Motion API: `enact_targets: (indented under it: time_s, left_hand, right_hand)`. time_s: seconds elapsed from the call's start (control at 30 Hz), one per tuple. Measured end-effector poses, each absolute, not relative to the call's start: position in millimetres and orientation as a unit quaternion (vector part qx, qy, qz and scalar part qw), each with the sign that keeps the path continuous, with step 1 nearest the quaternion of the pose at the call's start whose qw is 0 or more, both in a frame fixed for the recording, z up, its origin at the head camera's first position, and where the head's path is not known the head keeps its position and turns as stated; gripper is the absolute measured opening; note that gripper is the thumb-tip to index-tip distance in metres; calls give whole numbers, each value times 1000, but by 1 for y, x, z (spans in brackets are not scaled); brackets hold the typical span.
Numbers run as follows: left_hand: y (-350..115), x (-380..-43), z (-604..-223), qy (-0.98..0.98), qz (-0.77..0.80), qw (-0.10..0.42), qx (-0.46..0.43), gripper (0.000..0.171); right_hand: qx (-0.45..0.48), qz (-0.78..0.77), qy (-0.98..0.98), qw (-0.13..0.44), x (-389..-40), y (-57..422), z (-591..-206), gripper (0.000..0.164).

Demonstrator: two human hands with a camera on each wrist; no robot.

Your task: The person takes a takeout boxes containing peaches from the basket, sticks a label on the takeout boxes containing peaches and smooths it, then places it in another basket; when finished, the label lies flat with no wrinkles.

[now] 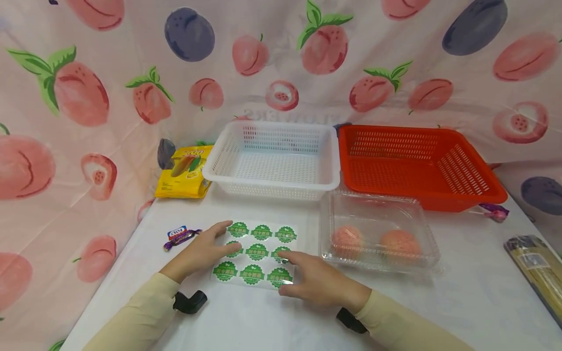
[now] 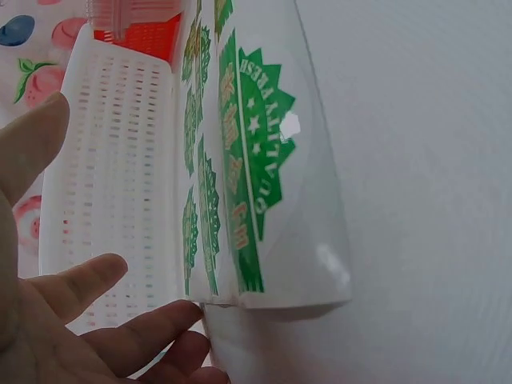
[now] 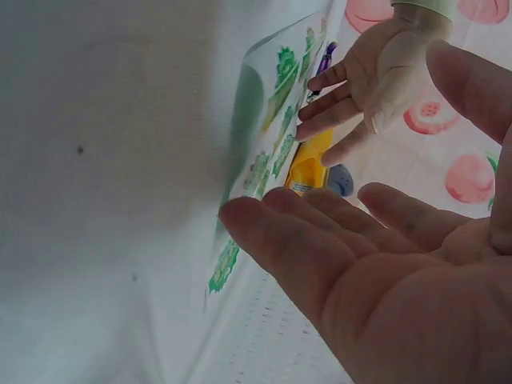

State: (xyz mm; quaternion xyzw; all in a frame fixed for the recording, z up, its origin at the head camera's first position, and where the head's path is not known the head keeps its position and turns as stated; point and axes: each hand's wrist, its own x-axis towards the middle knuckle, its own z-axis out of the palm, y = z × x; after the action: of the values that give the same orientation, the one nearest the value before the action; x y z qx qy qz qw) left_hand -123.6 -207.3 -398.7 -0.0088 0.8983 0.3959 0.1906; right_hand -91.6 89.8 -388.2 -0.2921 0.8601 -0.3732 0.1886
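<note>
On the white table, in the head view, lies a sheet of round green stickers [image 1: 257, 252] set out in rows. My left hand [image 1: 203, 252] is at its left side, fingers spread and fingertips at the sheet's edge. My right hand [image 1: 324, 282] is at the right side, its fingertips over the sticker column there. In the left wrist view the near edge of the sticker sheet [image 2: 320, 264] lifts and curves slightly, with the left fingers [image 2: 152, 336] beside its corner. The right fingers [image 3: 280, 232] extend straight along the sheet in the right wrist view.
Behind the sheet stand a white plastic basket [image 1: 274, 187] and a red basket [image 1: 421, 197]. A clear clamshell box [image 1: 377, 214] with two pinkish round items is at right. A yellow bag [image 1: 182, 178], a purple-wrapped candy [image 1: 182, 238] and a long clear-wrapped package [image 1: 537, 273] lie around.
</note>
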Motion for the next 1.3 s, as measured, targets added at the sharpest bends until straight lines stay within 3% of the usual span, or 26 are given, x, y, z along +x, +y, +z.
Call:
enact_targets:
  time_s: [0.47, 0.73, 0.9, 1.03, 1.3]
  left_hand:
    - [-205, -131, -399, 880, 441, 174, -28, 75]
    - [-205, -134, -402, 878, 445, 175, 19, 50]
    - [-208, -138, -401, 867, 471, 161, 26, 45]
    - [-210, -138, -391, 862, 487, 139, 28, 45]
    - [-211, -133, -375, 853, 509, 115, 30, 40]
  right_hand:
    - [-280, -352, 869, 207, -97, 88, -398, 70]
    - [-278, -356, 867, 211, -97, 89, -397, 70]
    - [-279, -363, 864, 210, -95, 89, -395, 72]
    - [-296, -376, 860, 179, -93, 91, -384, 70]
    - [-301, -398, 865, 56, -96, 103, -350, 59]
